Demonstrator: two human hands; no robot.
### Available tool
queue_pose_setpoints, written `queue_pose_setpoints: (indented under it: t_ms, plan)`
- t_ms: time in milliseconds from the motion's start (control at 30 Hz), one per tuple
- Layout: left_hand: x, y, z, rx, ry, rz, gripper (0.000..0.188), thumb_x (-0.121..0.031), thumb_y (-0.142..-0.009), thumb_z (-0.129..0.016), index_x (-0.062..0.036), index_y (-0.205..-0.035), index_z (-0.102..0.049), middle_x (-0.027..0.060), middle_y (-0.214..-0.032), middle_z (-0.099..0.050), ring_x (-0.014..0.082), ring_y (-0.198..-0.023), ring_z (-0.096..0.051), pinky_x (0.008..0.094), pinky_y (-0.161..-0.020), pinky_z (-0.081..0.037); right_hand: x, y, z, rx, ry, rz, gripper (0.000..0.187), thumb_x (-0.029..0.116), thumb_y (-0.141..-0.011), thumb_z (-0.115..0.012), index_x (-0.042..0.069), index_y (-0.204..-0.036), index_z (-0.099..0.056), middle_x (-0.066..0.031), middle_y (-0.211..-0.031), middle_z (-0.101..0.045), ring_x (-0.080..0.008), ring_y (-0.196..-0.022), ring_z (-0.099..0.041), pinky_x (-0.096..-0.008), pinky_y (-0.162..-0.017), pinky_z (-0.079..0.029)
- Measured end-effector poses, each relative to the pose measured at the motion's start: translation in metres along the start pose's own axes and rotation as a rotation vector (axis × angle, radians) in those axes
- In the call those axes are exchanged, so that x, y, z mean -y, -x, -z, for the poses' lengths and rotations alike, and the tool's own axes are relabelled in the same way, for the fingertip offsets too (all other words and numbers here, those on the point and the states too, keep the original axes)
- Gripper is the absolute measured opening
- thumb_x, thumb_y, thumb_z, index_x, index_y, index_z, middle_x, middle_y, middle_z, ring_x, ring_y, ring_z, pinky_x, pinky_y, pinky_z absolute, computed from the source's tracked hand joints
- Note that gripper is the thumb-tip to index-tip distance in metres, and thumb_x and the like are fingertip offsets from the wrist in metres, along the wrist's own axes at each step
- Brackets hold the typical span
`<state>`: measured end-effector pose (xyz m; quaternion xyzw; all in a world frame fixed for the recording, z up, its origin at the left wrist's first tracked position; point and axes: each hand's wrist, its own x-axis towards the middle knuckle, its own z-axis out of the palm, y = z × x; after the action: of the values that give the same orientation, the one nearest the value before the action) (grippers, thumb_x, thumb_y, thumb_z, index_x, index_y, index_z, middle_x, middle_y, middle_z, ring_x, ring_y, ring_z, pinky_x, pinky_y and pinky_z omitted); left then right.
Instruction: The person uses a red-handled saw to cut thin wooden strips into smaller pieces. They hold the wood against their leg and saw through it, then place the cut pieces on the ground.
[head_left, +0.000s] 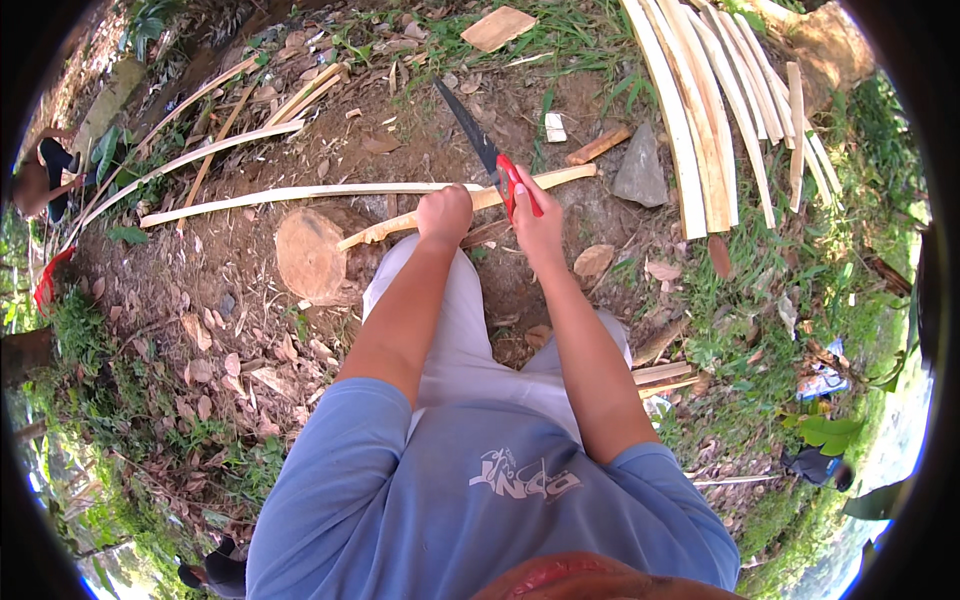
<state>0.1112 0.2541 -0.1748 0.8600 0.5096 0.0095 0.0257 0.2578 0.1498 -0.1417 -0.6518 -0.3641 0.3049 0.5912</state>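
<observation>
My right hand (pixel 540 228) is wrapped round the red handle of a hand saw (pixel 468 122), whose dark blade points up and to the left. The handle lies over a rough, pale wooden strip (pixel 560 180) that slants across in front of my knees. My left hand (pixel 445 214) is closed in a fist round this strip near its middle. Left of that hand, the strip's lower end rests close to a round cut stump (pixel 310 255). A longer, thinner wooden strip (pixel 300 194) runs leftward from behind my left hand.
Several long pale planks (pixel 690 120) lie at the upper right, near a grey pointed stone (pixel 640 168). A short wood block (pixel 498 28) is on the grass ahead. More strips (pixel 190 170) lie at the left, where another person (pixel 55 170) is partly visible. Dry leaves cover the ground.
</observation>
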Motion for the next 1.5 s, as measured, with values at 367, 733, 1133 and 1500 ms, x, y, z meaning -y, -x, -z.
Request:
queue_pose_setpoints:
  t_ms: [367,733,1133,1500]
  plan:
    - [0.003,-0.003,0.009,0.123,0.013,-0.004,0.019,-0.014,-0.096,-0.062,-0.0039,-0.104,-0.077,0.0165,-0.098,-0.082,0.0339,-0.088,-0.082,0.0459,-0.076,-0.066,0.0,0.029,0.006,-0.013,-0.069,-0.086,0.043,0.022,-0.111,-0.061,0.002,-0.149,-0.065,-0.0067,-0.099,-0.074,-0.009,-0.08,-0.061,-0.0283,-0.073,-0.052]
    - [-0.004,-0.005,0.009,0.127,0.028,-0.025,0.018,-0.014,-0.092,-0.065,-0.0052,-0.097,-0.08,0.0163,-0.096,-0.082,0.0337,-0.087,-0.082,0.0452,-0.075,-0.066,0.025,0.179,0.101,-0.021,0.005,-0.174,0.044,0.018,-0.113,-0.058,0.003,-0.154,-0.061,-0.0011,-0.093,-0.07,-0.0045,-0.07,-0.053,-0.0237,-0.063,-0.045]
    - [-0.001,-0.01,0.043,0.383,0.063,0.059,0.026,-0.018,-0.09,-0.068,-0.006,-0.108,-0.083,0.0179,-0.108,-0.082,0.0357,-0.101,-0.08,0.0458,-0.087,-0.065,0.109,0.251,0.158,0.067,0.192,-0.256,0.046,0.019,-0.112,-0.057,-0.004,-0.152,-0.059,-0.0031,-0.088,-0.068,-0.0059,-0.069,-0.054,-0.0237,-0.064,-0.045]
    - [0.002,-0.019,0.054,0.513,0.155,0.045,0.037,-0.021,-0.089,-0.065,-0.0012,-0.117,-0.079,0.0231,-0.12,-0.078,0.0402,-0.113,-0.077,0.0495,-0.099,-0.061,0.119,0.235,0.164,-0.006,0.099,-0.279,0.044,0.017,-0.112,-0.057,-0.004,-0.151,-0.06,-0.0019,-0.091,-0.069,-0.004,-0.069,-0.051,-0.0227,-0.063,-0.042]
